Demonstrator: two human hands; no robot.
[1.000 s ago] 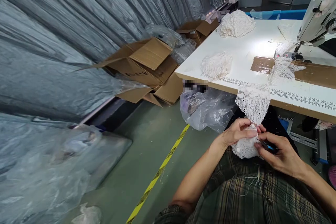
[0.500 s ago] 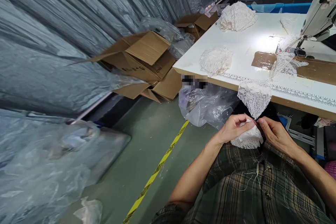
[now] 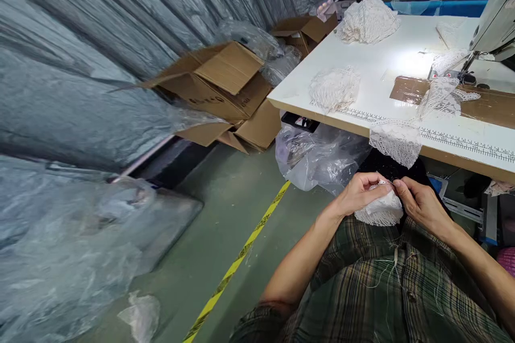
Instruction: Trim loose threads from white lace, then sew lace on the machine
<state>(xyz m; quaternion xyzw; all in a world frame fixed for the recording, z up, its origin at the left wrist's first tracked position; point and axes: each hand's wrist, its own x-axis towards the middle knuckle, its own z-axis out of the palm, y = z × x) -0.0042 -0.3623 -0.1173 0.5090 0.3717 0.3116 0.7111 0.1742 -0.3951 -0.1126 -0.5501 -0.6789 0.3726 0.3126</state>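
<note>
in front of the table (image 3: 374, 69), my left hand (image 3: 362, 193) pinches the lace (image 3: 381, 212) between thumb and fingers. my right hand (image 3: 424, 204) bunches its fingers at the lace's upper corner; whether they're clamped on it, i cannot tell.

The head camera looks forward and down from above — left hand (image 3: 361, 193) and right hand (image 3: 423, 204) near, white table (image 3: 380, 67) beyond.

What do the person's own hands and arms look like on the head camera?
The left hand and right hand are ungloved, the forearms bare. The left sleeve, dark green plaid like the shirt, ends near the elbow.
</note>
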